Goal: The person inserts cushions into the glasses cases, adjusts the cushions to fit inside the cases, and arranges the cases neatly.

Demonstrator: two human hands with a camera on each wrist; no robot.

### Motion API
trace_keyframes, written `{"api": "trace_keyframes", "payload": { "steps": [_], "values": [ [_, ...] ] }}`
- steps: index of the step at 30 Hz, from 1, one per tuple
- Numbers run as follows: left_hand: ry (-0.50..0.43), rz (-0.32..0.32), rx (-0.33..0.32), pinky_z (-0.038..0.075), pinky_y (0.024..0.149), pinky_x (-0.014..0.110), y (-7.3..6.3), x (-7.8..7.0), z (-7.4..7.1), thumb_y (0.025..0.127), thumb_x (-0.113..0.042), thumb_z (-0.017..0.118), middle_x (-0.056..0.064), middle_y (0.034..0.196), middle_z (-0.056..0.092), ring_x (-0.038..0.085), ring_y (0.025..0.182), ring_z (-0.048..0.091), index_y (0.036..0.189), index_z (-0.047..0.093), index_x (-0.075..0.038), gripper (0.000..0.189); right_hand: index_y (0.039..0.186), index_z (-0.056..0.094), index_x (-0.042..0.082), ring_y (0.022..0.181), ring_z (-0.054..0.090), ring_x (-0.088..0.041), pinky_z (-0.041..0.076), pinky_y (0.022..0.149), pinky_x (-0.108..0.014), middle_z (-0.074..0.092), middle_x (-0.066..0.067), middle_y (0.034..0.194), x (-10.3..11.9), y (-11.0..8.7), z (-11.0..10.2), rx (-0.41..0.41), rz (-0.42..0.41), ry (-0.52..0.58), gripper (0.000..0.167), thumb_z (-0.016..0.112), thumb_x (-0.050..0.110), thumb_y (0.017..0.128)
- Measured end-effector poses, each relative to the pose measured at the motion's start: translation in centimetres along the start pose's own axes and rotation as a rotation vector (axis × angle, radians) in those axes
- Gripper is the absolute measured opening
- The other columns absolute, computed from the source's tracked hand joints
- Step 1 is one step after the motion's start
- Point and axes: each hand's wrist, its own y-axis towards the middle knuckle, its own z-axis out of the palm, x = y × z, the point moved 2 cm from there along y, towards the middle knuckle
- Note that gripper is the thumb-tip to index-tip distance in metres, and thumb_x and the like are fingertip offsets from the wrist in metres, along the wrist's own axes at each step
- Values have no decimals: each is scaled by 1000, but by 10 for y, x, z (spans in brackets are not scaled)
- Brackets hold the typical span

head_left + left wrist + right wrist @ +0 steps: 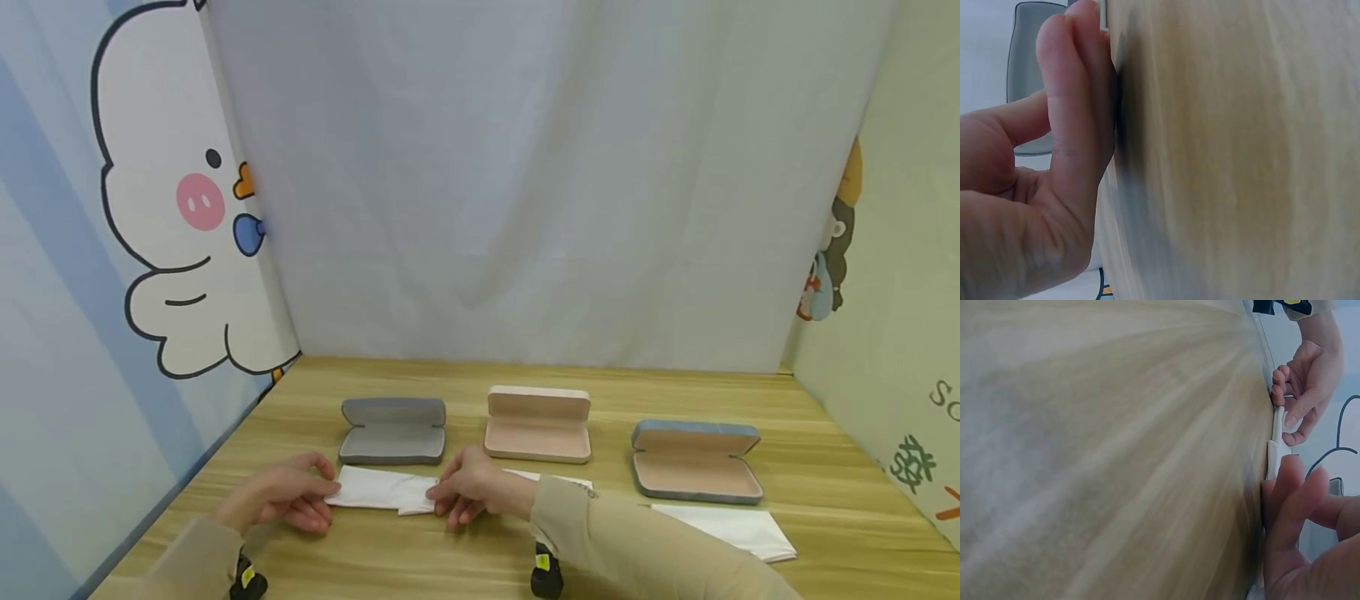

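- Left hand (288,496): partly open, fingers bent, thumb and fingertip lightly pinching near end of a folded white cloth (382,488).
- Right hand (472,483): fingers half curled, thumb and finger pinch cloth's other end.
- Cloth lies between both hands, flat on wood-grain tabletop (390,558); thin, soft, creased strip, uneven lower edge with small offset flap by right thumb.
- Gray eyeglass case (392,458): just beyond cloth, between hands; hinged lid up, rounded corners, smooth lining.
- Cream eyeglass case (537,440): beyond right hand and to its right, lid up, pinkish lining.
- Blue-gray eyeglass case (697,475): farther right of right hand, lid up, pink lining.
- Second white cloth (573,481): behind right wrist, mostly hidden.
- Third white cloth (731,527): right of right hand, past the sleeve, squared corner visible.
- Room: narrow gap from cloth to gray case's front edge; wider tabletop on hands' near side.
- Left wrist view: left palm and finger undersides close to tabletop; fingertip contact hidden.
- Right wrist view: cloth edge-on, low layered folds, left hand opposite; head view shows only its top.
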Motion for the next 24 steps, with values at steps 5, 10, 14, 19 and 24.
{"api": "trace_keyframes", "payload": {
  "steps": [5,10,14,19,24],
  "values": [
    [35,8,-43,56,49,21,2,1,5,93,-7,58,10,64,64,14,53,66,108,39,-2,25,76,62,-2,35,54,-8,44,32,-16,69,-13,61,0,0,3,-23,-9,-51,12,73,2,81],
    [101,-8,-119,52,44,19,3,-3,12,91,-1,59,8,60,61,12,48,62,100,43,-3,19,74,60,-3,34,53,-8,44,31,-16,67,-12,57,0,0,5,-48,-31,-69,13,71,-4,79],
    [132,-45,-153,52,43,19,3,-5,15,91,0,58,8,60,61,13,47,61,98,44,-3,16,73,60,-4,33,52,-8,43,31,-16,67,-16,58,0,0,8,-58,-53,-78,11,69,-6,79],
    [118,-58,-151,54,46,20,1,-7,16,91,2,57,9,63,63,13,49,63,97,46,-1,12,72,62,-5,33,52,-8,42,31,-16,68,-21,62,1,1,11,-61,-61,-102,10,68,-7,79],
    [88,-46,-144,57,49,22,-2,-8,16,91,3,57,10,64,63,13,51,64,96,47,3,11,73,64,-6,34,51,-7,42,31,-15,69,-22,65,0,5,11,-48,-58,-109,7,67,-6,79]
  ]
}}
